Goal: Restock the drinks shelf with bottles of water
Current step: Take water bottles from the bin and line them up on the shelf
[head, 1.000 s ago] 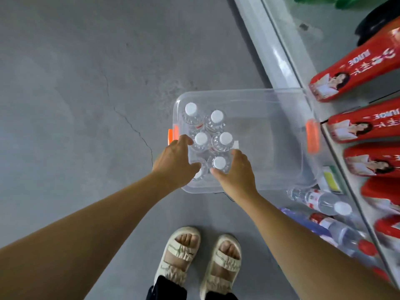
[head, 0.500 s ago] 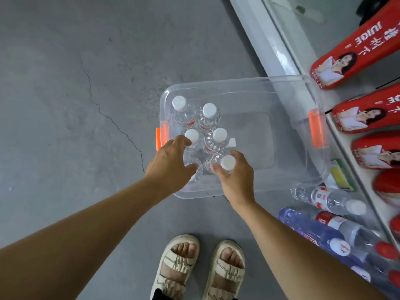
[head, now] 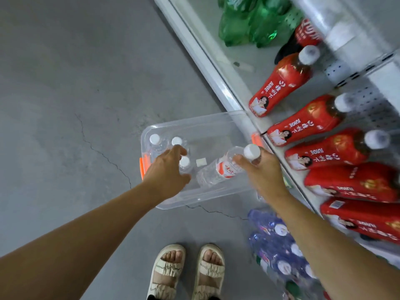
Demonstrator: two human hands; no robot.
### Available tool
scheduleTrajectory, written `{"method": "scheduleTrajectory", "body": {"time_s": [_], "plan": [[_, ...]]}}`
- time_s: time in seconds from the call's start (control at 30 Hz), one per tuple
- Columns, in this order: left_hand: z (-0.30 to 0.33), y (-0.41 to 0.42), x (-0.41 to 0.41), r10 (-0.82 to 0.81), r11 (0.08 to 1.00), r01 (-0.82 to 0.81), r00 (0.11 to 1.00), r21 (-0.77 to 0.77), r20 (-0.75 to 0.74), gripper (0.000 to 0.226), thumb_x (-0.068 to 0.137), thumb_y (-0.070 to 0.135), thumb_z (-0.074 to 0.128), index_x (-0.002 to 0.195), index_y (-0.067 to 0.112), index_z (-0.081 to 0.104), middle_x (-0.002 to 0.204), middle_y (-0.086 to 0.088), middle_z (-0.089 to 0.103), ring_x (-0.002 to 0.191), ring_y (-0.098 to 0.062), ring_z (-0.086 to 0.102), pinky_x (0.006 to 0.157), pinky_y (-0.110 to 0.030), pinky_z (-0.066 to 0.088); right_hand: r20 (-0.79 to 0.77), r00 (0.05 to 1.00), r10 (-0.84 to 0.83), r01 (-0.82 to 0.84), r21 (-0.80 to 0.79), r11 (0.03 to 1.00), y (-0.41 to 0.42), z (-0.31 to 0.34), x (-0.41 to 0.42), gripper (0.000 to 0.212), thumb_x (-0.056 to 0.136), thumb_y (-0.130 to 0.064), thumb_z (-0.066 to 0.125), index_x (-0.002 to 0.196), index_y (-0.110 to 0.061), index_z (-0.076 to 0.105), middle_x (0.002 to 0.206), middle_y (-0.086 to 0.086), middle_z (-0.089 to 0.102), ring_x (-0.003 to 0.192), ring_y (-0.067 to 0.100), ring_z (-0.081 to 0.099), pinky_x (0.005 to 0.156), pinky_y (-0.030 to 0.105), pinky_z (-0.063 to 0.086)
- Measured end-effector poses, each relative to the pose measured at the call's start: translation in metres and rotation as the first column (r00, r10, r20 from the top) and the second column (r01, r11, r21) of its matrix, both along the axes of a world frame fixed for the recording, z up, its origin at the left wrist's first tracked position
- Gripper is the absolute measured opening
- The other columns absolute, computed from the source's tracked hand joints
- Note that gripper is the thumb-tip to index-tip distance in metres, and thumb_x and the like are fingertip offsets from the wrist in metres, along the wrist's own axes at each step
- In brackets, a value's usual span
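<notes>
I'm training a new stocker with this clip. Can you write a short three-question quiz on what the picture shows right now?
1. True or false: the right hand grips a water bottle near its white cap.
2. Where is the left hand? A) on the shelf B) over the bottles in the clear bin C) at the person's side
3. What colour are the juice bottles on the shelf?

Key: 1 true; 2 B; 3 red.
</notes>
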State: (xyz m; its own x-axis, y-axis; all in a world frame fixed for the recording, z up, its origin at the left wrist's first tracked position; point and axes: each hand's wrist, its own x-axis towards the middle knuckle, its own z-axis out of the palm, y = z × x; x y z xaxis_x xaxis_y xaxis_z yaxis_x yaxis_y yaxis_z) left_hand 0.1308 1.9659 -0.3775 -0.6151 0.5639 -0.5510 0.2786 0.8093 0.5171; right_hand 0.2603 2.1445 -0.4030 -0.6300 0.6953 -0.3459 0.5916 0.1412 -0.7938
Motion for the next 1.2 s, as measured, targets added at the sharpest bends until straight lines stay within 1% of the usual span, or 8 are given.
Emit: {"method": "scheduleTrajectory", "body": {"time_s": [0.23, 0.3, 0.4, 0.47, 0.7, 0.9, 1.07, 1.2], "plan": [[0.126, 0.029, -0.003, -0.088, 0.994, 0.086, 0.995, 0.073, 0.038, 0.069, 0.071, 0.027, 0.08, 0.128, 0.022, 0.043, 0.125, 0.0, 0.055, 0.108, -0.017, 0.054, 0.092, -0.029, 0.045, -0.046, 0.997, 0.063, -0.06, 0.068, 0.996, 0.04, 0.161, -0.012, 0.024, 0.08, -0.033, 0.072, 0.088, -0.011, 0.069, 0.081, 0.006, 0.07, 0.076, 0.014, 0.065, 0.073, 0.032, 0.052], [0.167, 0.035, -0.004, -0.094, 0.989, 0.085, 0.994, 0.124, 0.062, 0.071, 0.069, 0.028, 0.082, 0.127, 0.023, 0.043, 0.124, 0.0, 0.055, 0.106, -0.017, 0.054, 0.09, -0.03, 0.047, -0.046, 0.995, 0.093, -0.09, 0.07, 0.993, 0.045, 0.211, -0.015, 0.015, 0.084, -0.033, 0.069, 0.08, -0.018, 0.067, 0.073, 0.0, 0.066, 0.066, -0.003, 0.061, 0.061, 0.015, 0.047], [0.225, 0.042, -0.006, -0.112, 0.976, 0.09, 0.988, 0.201, 0.103, 0.074, 0.067, 0.028, 0.084, 0.128, 0.023, 0.043, 0.124, -0.002, 0.054, 0.107, -0.017, 0.054, 0.09, -0.029, 0.046, -0.066, 0.992, 0.106, -0.099, 0.101, 0.99, 0.05, 0.282, -0.021, 0.026, 0.087, -0.036, 0.064, 0.084, -0.01, 0.067, 0.074, 0.006, 0.068, 0.062, 0.001, 0.056, 0.054, 0.014, 0.041], [0.264, 0.047, -0.007, -0.146, 0.962, 0.114, 0.982, 0.246, 0.119, 0.076, 0.067, 0.029, 0.084, 0.13, 0.024, 0.042, 0.124, -0.001, 0.053, 0.11, -0.016, 0.053, 0.095, -0.031, 0.044, -0.095, 0.989, 0.114, -0.104, 0.102, 0.989, 0.052, 0.328, -0.024, 0.024, 0.089, -0.036, 0.061, 0.078, -0.015, 0.064, 0.058, -0.012, 0.063, 0.049, -0.004, 0.053, 0.046, 0.011, 0.039], [0.386, 0.058, -0.004, -0.232, 0.888, 0.108, 0.944, 0.448, 0.233, 0.071, 0.07, 0.022, 0.082, 0.128, 0.026, 0.042, 0.119, 0.008, 0.056, 0.111, -0.011, 0.054, 0.088, -0.024, 0.043, -0.182, 0.976, 0.119, -0.098, 0.117, 0.988, 0.054, 0.468, -0.031, 0.023, 0.091, -0.037, 0.058, 0.09, -0.016, 0.068, 0.075, -0.011, 0.069, 0.071, 0.0, 0.065, 0.073, 0.026, 0.053], [0.466, 0.064, 0.007, -0.229, 0.818, 0.064, 0.948, 0.571, 0.222, 0.067, 0.07, 0.023, 0.081, 0.126, 0.026, 0.045, 0.11, 0.007, 0.065, 0.098, -0.008, 0.063, 0.085, -0.029, 0.051, -0.231, 0.959, 0.162, -0.126, 0.163, 0.979, 0.047, 0.571, -0.026, 0.029, 0.093, -0.037, 0.054, 0.098, -0.013, 0.067, 0.094, 0.001, 0.07, 0.087, 0.012, 0.067, 0.076, 0.024, 0.053], [0.528, 0.069, 0.017, -0.255, 0.781, 0.098, 0.952, 0.617, 0.171, 0.062, 0.072, 0.02, 0.08, 0.122, 0.026, 0.044, 0.109, 0.002, 0.066, 0.097, -0.014, 0.064, 0.08, -0.031, 0.05, -0.269, 0.948, 0.17, -0.094, 0.273, 0.957, 0.032, 0.641, -0.009, 0.017, 0.095, -0.035, 0.051, 0.084, -0.027, 0.061, 0.085, -0.013, 0.065, 0.072, -0.01, 0.061, 0.069, 0.01, 0.048], [0.577, 0.073, 0.03, -0.298, 0.726, 0.149, 0.948, 0.671, 0.112, 0.058, 0.072, 0.015, 0.08, 0.119, 0.021, 0.046, 0.107, -0.003, 0.066, 0.097, -0.017, 0.064, 0.088, -0.037, 0.051, -0.285, 0.949, 0.137, -0.021, 0.375, 0.927, 0.022, 0.691, 0.014, 0.021, 0.096, -0.036, 0.049, 0.089, -0.023, 0.064, 0.093, -0.006, 0.069, 0.088, 0.006, 0.064, 0.083, 0.027, 0.05]]}}
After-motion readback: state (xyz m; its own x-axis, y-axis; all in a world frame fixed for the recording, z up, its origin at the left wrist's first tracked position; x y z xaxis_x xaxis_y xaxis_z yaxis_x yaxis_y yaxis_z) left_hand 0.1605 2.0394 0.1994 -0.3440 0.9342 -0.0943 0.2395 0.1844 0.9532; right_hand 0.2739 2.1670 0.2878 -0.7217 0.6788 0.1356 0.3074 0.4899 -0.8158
